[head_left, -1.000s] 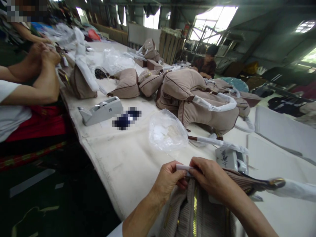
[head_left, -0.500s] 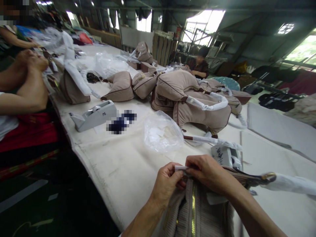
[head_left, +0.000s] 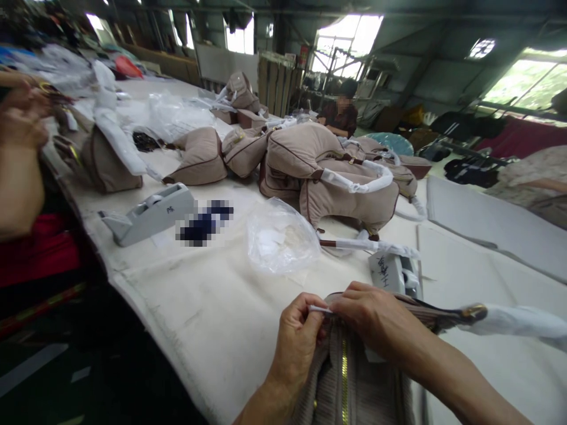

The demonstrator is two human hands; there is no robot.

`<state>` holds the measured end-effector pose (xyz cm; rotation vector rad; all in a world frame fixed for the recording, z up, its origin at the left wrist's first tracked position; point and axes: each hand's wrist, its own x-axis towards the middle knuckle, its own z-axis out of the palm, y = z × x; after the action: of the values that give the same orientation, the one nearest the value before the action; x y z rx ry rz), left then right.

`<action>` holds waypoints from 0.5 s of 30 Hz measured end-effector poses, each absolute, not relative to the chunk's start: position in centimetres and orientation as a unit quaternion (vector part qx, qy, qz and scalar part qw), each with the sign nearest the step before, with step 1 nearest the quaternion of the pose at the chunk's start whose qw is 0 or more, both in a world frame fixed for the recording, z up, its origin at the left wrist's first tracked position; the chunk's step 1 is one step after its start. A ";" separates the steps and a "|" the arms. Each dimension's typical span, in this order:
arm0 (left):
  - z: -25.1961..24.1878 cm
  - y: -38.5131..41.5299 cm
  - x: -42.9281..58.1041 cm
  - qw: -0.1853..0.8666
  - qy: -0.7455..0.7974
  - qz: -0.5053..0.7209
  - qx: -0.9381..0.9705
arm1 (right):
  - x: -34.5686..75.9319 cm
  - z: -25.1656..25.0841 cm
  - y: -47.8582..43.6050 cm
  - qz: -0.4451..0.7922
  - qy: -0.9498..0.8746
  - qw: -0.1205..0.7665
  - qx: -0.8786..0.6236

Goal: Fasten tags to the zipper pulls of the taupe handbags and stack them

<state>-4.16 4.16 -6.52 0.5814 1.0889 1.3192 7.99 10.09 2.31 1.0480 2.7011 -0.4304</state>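
At the near edge of the bench (head_left: 221, 313), our soft ribbed bag (head_left: 358, 392) looks light and floppy, best gripped by its firmer zip-top edge, where our left hand (head_left: 297, 339) and right hand (head_left: 372, 316) pinch a flimsy white strip (head_left: 319, 309) between closed fingers.

Grey tape dispenser (head_left: 148, 213), at the left: two small dark characters on its side wall, read as "AS" (first letter uncertain, could be "P").

Second tape dispenser (head_left: 390, 270), just beyond the right hand (head_left: 372, 319): black handwritten marker strokes on its pale side, several characters, not legible.

Dark blue thing (head_left: 204, 221) beside the first dispenser: blurred out, unreadable.

White strip (head_left: 319, 309), pinched between left hand (head_left: 296, 336) and right hand: too small to tell any print.
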 end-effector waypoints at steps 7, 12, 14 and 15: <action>-6.0 4.0 -3.7 0.667 0.479 0.544 0.172 | 8.6 1.2 8.5 -0.021 0.951 0.050 0.304; -5.6 3.9 -4.2 0.734 0.443 0.508 0.084 | 8.6 0.3 7.8 0.083 0.960 -0.022 0.265; -5.7 4.2 -5.0 0.768 0.405 0.489 0.078 | 8.6 0.1 7.6 0.107 0.958 -0.043 0.263; -5.9 4.5 -5.5 0.782 0.390 0.480 0.083 | 8.7 0.1 7.5 0.111 0.958 -0.047 0.261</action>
<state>-5.46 4.46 -5.94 0.1785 0.8419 1.0366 8.69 7.52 0.07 0.8454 3.1026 0.3589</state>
